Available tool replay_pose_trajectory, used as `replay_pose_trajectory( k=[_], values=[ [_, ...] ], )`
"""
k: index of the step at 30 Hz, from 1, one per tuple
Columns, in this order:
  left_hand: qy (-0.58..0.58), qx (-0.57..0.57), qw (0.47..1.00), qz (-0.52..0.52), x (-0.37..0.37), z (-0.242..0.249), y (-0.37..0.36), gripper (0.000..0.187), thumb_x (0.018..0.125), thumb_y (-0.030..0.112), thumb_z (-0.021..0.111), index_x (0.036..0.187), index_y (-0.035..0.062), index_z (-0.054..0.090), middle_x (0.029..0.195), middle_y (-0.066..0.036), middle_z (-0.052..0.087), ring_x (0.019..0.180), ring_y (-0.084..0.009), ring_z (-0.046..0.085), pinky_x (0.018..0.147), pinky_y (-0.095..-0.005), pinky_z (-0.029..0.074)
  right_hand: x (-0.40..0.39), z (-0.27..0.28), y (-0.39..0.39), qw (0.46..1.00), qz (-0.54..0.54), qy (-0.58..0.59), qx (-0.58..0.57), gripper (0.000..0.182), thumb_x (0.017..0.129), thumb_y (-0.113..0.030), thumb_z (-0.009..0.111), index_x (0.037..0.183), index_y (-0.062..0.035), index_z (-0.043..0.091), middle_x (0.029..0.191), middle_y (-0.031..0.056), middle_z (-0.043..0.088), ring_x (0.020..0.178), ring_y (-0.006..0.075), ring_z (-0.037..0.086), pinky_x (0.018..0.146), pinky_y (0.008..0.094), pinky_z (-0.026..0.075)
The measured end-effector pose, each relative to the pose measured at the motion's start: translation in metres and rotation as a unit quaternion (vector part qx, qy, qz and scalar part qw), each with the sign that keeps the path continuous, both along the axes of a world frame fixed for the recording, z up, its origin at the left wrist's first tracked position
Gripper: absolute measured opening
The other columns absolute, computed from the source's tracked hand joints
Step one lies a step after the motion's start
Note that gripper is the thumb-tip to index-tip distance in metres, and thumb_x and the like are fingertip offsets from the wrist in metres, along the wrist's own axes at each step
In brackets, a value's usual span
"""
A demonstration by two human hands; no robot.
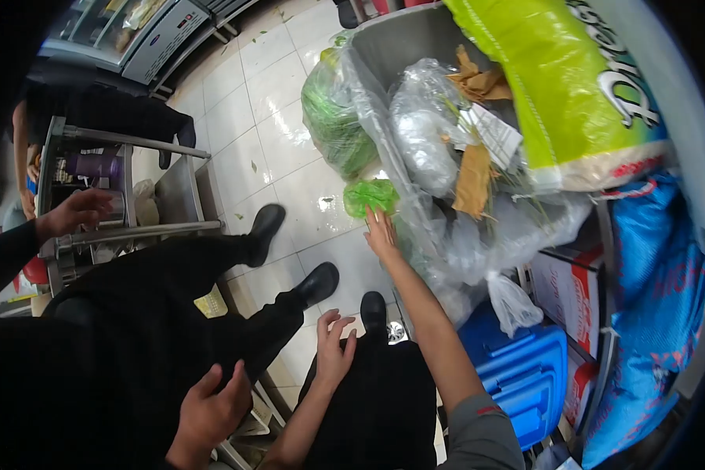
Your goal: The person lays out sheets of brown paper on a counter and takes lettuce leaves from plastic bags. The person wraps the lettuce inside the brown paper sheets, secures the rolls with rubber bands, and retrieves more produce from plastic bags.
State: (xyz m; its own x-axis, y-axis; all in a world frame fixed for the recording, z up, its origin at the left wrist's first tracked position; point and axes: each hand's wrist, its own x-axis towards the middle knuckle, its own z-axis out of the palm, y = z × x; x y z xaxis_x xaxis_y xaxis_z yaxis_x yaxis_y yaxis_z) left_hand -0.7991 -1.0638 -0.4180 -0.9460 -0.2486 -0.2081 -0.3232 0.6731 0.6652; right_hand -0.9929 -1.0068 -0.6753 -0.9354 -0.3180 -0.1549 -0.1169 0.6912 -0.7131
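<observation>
My right hand (380, 233) reaches forward with its fingers stretched out, their tips against a crumpled light green plastic bag (370, 194). I cannot make out any grip on the bag from this angle. Beyond it, a large green-tinted plastic sack (338, 117) rests on the tiled floor against a grey bin (380, 47). My left hand (334, 351) hovers above my lap and dark trousers, fingers apart and holding nothing.
Plastic wrap (423, 129) and brown paper scraps (473, 180) fill the bin, beside a lime-green sack (572, 86). A blue lidded container (517, 376) stands at right. Another person's hands (213, 411) are close on my left, near a metal cart (145, 231).
</observation>
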Motion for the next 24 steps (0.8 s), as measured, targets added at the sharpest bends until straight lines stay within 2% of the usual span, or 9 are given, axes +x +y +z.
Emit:
replay_pose_trajectory(
  k=[1,4,10,11,13,16,20,23,24],
  values=[
    [0.002,-0.014,1.000,0.004,-0.007,-0.004,-0.006,0.029,0.080,0.004,0.062,0.108,0.0061,0.056,0.119,-0.020,0.043,0.107,-0.0333,0.049,0.085,-0.0388,0.046,-0.018,-0.007,-0.012,0.999,-0.003,0.013,0.053,0.092,0.067,-0.018,0.077,0.141,-0.0272,0.024,0.144,0.0182,0.023,0.122,0.0434,0.036,0.094,0.0506,0.040],
    [-0.016,-0.044,0.999,0.016,-0.022,-0.014,-0.021,0.032,0.079,0.006,0.063,0.110,0.0054,0.054,0.120,-0.021,0.041,0.109,-0.0345,0.048,0.082,-0.0397,0.048,-0.067,-0.034,-0.031,0.987,-0.003,-0.062,0.147,0.108,0.058,-0.029,0.084,0.143,-0.0334,0.018,0.149,0.0178,0.001,0.127,0.0489,0.027,0.099,0.0560,0.033],
    [-0.050,-0.049,0.996,0.055,-0.038,-0.017,-0.032,0.034,0.078,0.005,0.065,0.110,0.0049,0.055,0.118,-0.018,0.042,0.110,-0.0339,0.049,0.089,-0.0402,0.045,-0.076,-0.100,-0.045,0.915,0.118,-0.166,0.347,0.113,0.051,-0.042,0.085,0.142,-0.0351,0.019,0.150,0.0176,-0.003,0.125,0.0479,0.032,0.102,0.0549,0.030],
    [-0.054,-0.054,0.995,0.057,-0.039,-0.017,-0.032,0.035,0.078,0.006,0.066,0.110,0.0050,0.054,0.118,-0.018,0.042,0.110,-0.0341,0.048,0.089,-0.0402,0.045,-0.069,-0.109,-0.046,0.927,0.106,-0.143,0.331,0.095,0.056,-0.041,0.082,0.136,-0.0308,0.033,0.148,0.0181,0.008,0.117,0.0471,0.042,0.098,0.0511,0.036],
    [-0.055,-0.065,0.995,0.052,-0.041,-0.018,-0.033,0.035,0.078,0.007,0.066,0.111,0.0050,0.054,0.118,-0.019,0.043,0.109,-0.0348,0.049,0.085,-0.0400,0.047,-0.061,-0.177,-0.057,0.951,0.060,-0.137,0.272,0.080,0.058,-0.039,0.081,0.128,-0.0262,0.044,0.145,0.0179,0.015,0.111,0.0471,0.047,0.093,0.0479,0.041],
    [-0.051,-0.056,0.997,0.035,-0.041,-0.017,-0.029,0.035,0.078,0.008,0.066,0.111,0.0051,0.054,0.119,-0.019,0.043,0.107,-0.0356,0.050,0.082,-0.0398,0.048,-0.041,-0.201,-0.056,0.969,-0.013,-0.130,0.208,0.056,0.065,-0.029,0.075,0.117,-0.0195,0.056,0.132,0.0175,0.035,0.103,0.0422,0.053,0.084,0.0450,0.047],
    [-0.052,-0.037,0.997,0.041,-0.033,-0.016,-0.026,0.034,0.078,0.008,0.066,0.110,0.0056,0.054,0.118,-0.019,0.044,0.110,-0.0360,0.049,0.088,-0.0400,0.046,-0.036,-0.167,-0.050,0.986,-0.089,-0.138,0.035,0.042,0.070,-0.012,0.070,0.111,-0.0159,0.061,0.110,0.0147,0.057,0.101,0.0295,0.057,0.078,0.0427,0.049],
    [-0.060,-0.004,0.997,0.052,-0.029,-0.012,-0.020,0.031,0.079,0.009,0.064,0.109,0.0065,0.054,0.118,-0.018,0.044,0.110,-0.0360,0.049,0.089,-0.0396,0.045,-0.041,-0.106,-0.045,0.944,-0.097,-0.292,-0.118,0.043,0.069,-0.001,0.067,0.111,-0.0121,0.062,0.093,0.0108,0.062,0.097,0.0219,0.058,0.079,0.0365,0.048],
    [-0.054,-0.003,0.997,0.047,-0.027,-0.010,-0.018,0.030,0.080,0.009,0.064,0.108,0.0064,0.054,0.117,-0.018,0.045,0.109,-0.0359,0.049,0.088,-0.0405,0.045,-0.042,-0.074,-0.042,0.918,-0.083,-0.336,-0.196,0.044,0.068,-0.001,0.067,0.111,-0.0106,0.062,0.095,0.0102,0.062,0.096,0.0221,0.058,0.080,0.0345,0.047]
  ],
)
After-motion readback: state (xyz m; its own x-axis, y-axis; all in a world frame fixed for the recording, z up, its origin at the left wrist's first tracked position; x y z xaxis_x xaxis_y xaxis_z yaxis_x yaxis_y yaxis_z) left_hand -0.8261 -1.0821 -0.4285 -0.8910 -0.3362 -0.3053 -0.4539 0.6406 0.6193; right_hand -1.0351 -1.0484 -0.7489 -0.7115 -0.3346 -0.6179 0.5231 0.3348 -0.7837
